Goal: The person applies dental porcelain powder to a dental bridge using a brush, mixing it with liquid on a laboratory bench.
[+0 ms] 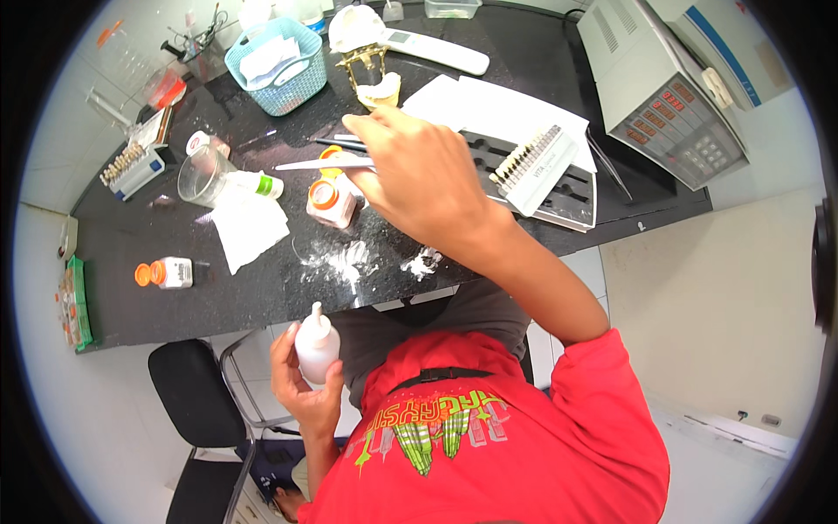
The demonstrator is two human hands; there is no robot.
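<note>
My left hand [304, 389] grips a white squeeze bottle [316, 351] with an upright nozzle, below the front edge of the black counter [140, 314]. My right hand [419, 179] is closed on a slim pale spatula-like tool [305, 165], held above orange-lidded jars [332, 206] that it partly hides. Spilled white powder [349, 262] lies in front of them. A dental cast on a brass articulator [377, 87] stands behind my hand, and a tooth shade guide [532, 175] rests on a tray beside it. A glass beaker [196, 179] and folded tissue [244, 231] sit to the left.
A blue basket [279, 87] and shade tabs [131, 170] are toward the back left, a small jar [170, 273] at front left. A control unit [655, 122] and tweezers [611, 166] are at right. A black chair [192, 393] and another person's head [281, 498] are below.
</note>
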